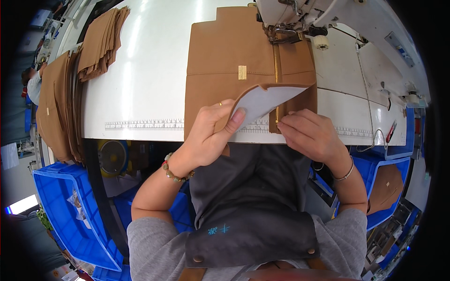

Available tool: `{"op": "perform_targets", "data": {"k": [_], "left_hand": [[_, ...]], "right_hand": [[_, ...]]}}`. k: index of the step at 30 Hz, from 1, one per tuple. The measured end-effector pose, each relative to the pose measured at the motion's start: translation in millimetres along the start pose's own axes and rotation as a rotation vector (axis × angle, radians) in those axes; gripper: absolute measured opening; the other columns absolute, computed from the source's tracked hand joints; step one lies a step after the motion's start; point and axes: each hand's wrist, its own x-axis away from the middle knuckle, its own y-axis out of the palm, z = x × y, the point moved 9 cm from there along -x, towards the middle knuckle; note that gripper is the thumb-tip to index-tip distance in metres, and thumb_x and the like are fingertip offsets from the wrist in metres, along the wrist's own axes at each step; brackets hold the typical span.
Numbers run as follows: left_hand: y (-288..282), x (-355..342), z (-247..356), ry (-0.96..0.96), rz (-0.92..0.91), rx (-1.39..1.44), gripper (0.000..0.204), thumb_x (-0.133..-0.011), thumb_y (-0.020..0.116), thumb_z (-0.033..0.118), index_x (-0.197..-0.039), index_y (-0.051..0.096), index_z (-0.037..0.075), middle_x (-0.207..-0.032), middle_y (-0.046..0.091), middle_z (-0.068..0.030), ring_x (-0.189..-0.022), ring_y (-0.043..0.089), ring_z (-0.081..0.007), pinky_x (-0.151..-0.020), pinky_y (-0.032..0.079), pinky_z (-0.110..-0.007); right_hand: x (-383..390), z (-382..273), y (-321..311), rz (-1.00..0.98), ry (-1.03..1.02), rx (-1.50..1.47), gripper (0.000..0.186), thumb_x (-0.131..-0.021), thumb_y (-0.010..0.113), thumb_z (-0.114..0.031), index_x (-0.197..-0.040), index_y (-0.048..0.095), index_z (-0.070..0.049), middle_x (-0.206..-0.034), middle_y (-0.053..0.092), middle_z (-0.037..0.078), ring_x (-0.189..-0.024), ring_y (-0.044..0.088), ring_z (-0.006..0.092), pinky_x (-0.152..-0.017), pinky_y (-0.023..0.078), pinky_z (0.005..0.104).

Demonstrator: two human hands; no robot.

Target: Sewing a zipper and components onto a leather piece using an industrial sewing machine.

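A large brown panel (220,49), leather-like, lies on the white sewing table with its far right part under the head of a sewing machine (286,33). A gold-toothed zipper (277,70) runs along the panel toward me. My left hand (213,126) pinches the near edge of the panel between thumb and fingers, folding it up so its pale grey underside (269,100) shows. At the zipper's near end my right hand (311,133) has its fingertips pressed together on the zipper and panel edge. A small yellowish label (242,72) sits on the panel.
Stacks of brown pieces (101,44) and larger brown panels (56,107) lie at the table's left. A printed ruler (145,125) follows the front edge. Blue bins (75,210) stand below on both sides; the right one holds a brown piece (386,187). Far left, another person (33,86) is visible.
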Motion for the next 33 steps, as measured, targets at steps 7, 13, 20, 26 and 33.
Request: {"op": "perform_targets", "data": {"k": [7, 13, 20, 26, 33], "left_hand": [[-1, 0, 2, 0.032, 0.002, -0.02, 0.033, -0.109, 0.052, 0.02, -0.101, 0.066, -0.009, -0.077, 0.055, -0.0106, -0.059, 0.061, -0.0177, -0.052, 0.051, -0.031], [0, -1, 4, 0.007, 0.041, -0.063, 0.025, -0.104, 0.059, 0.015, -0.111, 0.07, -0.005, -0.086, 0.065, -0.0141, -0.083, 0.068, -0.0281, -0.085, 0.056, -0.04], [57, 24, 36, 0.407, -0.078, -0.948, 0.058, -0.074, 0.075, 0.014, -0.131, 0.07, 0.009, -0.128, 0.064, -0.0083, -0.12, 0.062, -0.0275, -0.107, 0.046, -0.05], [61, 25, 34, 0.435, -0.059, -0.953, 0.056, -0.073, 0.075, 0.015, -0.129, 0.071, 0.008, -0.116, 0.063, -0.008, -0.112, 0.062, -0.0295, -0.104, 0.047, -0.05], [66, 25, 38, 0.424, -0.054, -1.015, 0.053, -0.074, 0.072, 0.01, -0.128, 0.071, 0.008, -0.116, 0.063, -0.0072, -0.112, 0.062, -0.0279, -0.105, 0.046, -0.051]], "right_hand": [[-1, 0, 0, -0.027, 0.002, -0.033, 0.035, -0.069, 0.081, 0.0, -0.102, 0.07, 0.003, -0.101, 0.069, 0.013, -0.085, 0.07, 0.0309, -0.064, 0.06, 0.0362], [5, -6, 3, -0.017, 0.013, 0.025, 0.031, -0.072, 0.077, -0.009, -0.101, 0.07, 0.0, -0.103, 0.068, 0.01, -0.085, 0.067, 0.0251, -0.065, 0.059, 0.0333], [44, 3, 13, 0.009, 0.359, -0.141, 0.039, -0.076, 0.077, -0.019, -0.109, 0.071, 0.002, -0.123, 0.068, 0.019, -0.103, 0.07, 0.0398, -0.081, 0.06, 0.0426], [49, -4, 12, 0.015, 0.282, -0.032, 0.041, -0.078, 0.073, -0.021, -0.111, 0.071, 0.004, -0.123, 0.068, 0.023, -0.111, 0.068, 0.0441, -0.088, 0.06, 0.0452], [43, -12, 8, 0.059, 0.204, 0.024, 0.041, -0.075, 0.07, -0.021, -0.108, 0.072, 0.003, -0.116, 0.069, 0.021, -0.111, 0.069, 0.0424, -0.096, 0.059, 0.0505]]}}
